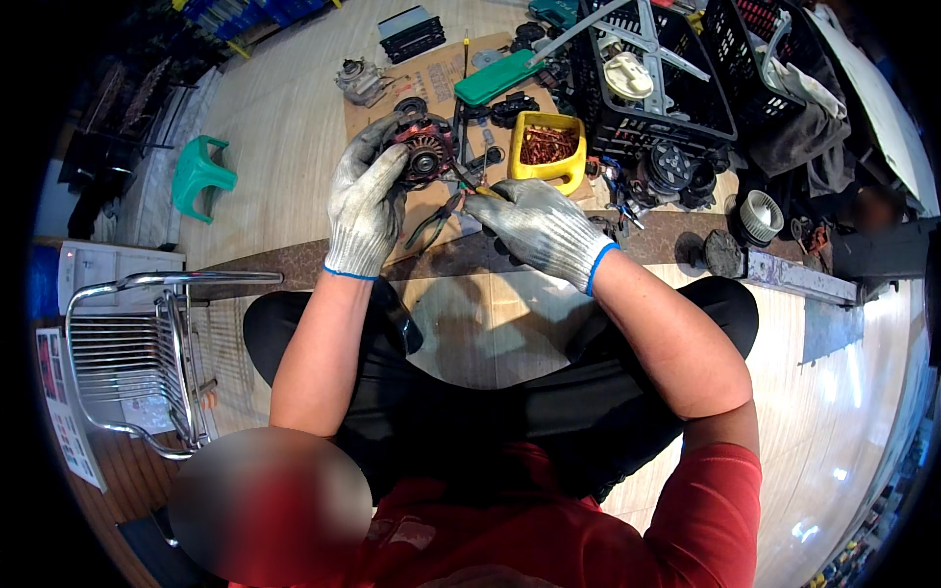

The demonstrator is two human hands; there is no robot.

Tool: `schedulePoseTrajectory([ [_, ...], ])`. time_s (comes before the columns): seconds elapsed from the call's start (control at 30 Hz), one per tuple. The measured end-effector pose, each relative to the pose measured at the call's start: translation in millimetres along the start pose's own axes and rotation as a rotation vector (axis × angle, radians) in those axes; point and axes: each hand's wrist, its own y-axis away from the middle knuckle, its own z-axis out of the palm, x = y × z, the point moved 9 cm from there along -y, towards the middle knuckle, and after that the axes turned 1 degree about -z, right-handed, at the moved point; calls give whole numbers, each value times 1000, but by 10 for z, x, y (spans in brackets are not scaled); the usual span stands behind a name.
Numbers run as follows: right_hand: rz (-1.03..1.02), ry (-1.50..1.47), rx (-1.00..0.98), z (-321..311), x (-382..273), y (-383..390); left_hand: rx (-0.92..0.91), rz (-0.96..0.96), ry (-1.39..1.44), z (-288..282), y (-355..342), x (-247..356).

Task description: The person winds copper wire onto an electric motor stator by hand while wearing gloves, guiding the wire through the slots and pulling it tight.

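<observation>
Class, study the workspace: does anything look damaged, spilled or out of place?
Yes: the yellow jug, beyond the gloved right hand, seems cut open and holds small copper-coloured pieces, an odd use for a jug.

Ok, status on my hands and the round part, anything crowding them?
Left hand: gloved, holding round part. Right hand: gloved, gripping slim tool beside it. Yellow jug close beyond right hand.

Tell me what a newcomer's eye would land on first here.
Probably the bright yellow container of copper-coloured pieces, just ahead of the right gloved hand. Next would come the round machine part held in the left gloved hand, then the green stool on the floor farther left.
</observation>
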Motion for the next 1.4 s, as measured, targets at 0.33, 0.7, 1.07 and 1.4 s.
schedulePoseTrajectory([
  [0.33, -48, 86, 17, -82, -111, 45, 23, 7, 21, -26, -9, -27],
  [0.7, -285, 320, 81, -71, -231, 104, 8, 5, -30, 25, 16, -27],
  [1.07, -4, 319, -75, -470, -489, 181, 0, -3, 63, 22, 4, 1],
  [1.4, 212, 264, -10, -729, -266, 204, 1, 8, 60, 39, -7, -45],
])
